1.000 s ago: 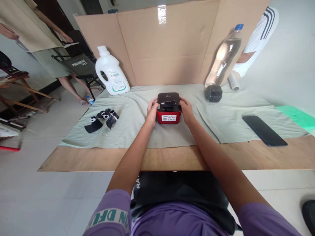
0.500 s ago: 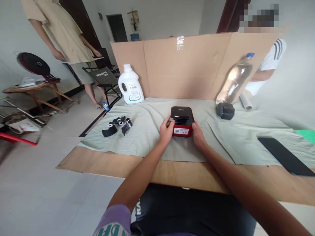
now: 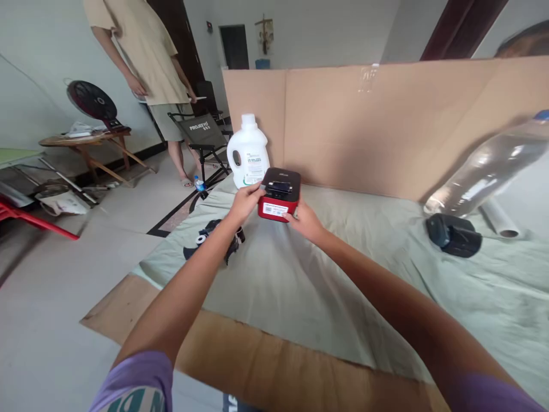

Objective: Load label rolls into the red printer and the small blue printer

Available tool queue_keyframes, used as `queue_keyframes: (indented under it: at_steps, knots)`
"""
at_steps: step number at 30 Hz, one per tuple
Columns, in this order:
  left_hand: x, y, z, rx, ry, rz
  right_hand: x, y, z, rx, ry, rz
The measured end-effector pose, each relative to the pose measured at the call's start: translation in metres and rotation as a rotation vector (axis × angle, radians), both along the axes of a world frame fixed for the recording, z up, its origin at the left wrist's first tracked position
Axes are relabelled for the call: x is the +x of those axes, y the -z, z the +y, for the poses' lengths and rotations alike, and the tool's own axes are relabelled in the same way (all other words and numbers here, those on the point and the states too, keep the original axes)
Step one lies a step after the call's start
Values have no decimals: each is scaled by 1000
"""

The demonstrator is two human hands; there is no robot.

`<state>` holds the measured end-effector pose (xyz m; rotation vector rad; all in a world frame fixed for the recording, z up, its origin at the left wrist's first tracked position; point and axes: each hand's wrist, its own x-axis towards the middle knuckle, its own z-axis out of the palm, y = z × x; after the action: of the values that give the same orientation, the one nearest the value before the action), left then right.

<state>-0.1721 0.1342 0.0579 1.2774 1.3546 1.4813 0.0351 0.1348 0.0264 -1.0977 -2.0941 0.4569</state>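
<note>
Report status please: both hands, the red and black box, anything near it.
Left hand and right hand grip the red and black box by its sides. White jug close behind it. Black rolls beside the left forearm.

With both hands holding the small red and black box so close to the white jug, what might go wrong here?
1. The red and black box, held between the left hand and right hand, sits right beside the white jug and may knock it over.
2. The left forearm passes over the black rolls and may sweep them away.
</note>
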Motion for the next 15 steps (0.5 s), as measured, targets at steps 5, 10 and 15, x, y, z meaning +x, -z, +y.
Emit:
queue_keyframes:
  at_steps: [5, 10, 15]
  knots:
    - [-65, 13, 41, -155, -108, -80, -67, 3, 47, -108, 48, -198]
    - [-83, 28, 62, -227, -110, -132, -91, 12, 60, -147, 96, -267]
    - [-79, 24, 53, -216, -250, 26, -45, 17, 40, -113, 70, -192]
